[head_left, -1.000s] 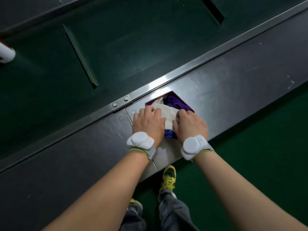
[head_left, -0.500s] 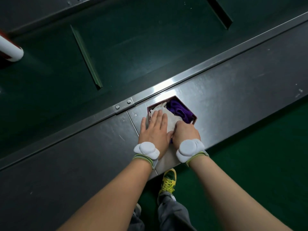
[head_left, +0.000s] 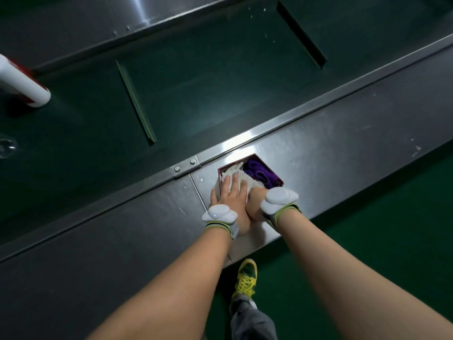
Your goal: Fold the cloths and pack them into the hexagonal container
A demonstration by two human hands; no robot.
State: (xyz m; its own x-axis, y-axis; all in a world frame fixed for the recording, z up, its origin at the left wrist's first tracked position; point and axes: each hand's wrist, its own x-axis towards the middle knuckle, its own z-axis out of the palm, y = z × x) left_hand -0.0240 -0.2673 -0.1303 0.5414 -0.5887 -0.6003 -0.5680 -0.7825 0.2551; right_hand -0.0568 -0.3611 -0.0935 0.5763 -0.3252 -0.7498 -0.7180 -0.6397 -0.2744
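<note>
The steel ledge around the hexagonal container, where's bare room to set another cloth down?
Bare steel ledge runs right of the hexagonal container, and left of the left hand toward the bolted bracket. Crowded: both hands, the right hand too, press the white cloth beside the purple cloth.

No text, label, brand, number or sign can be read on anything here

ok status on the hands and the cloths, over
left hand flat on white cloth; right hand pushing beside it; purple cloth already in box
</note>
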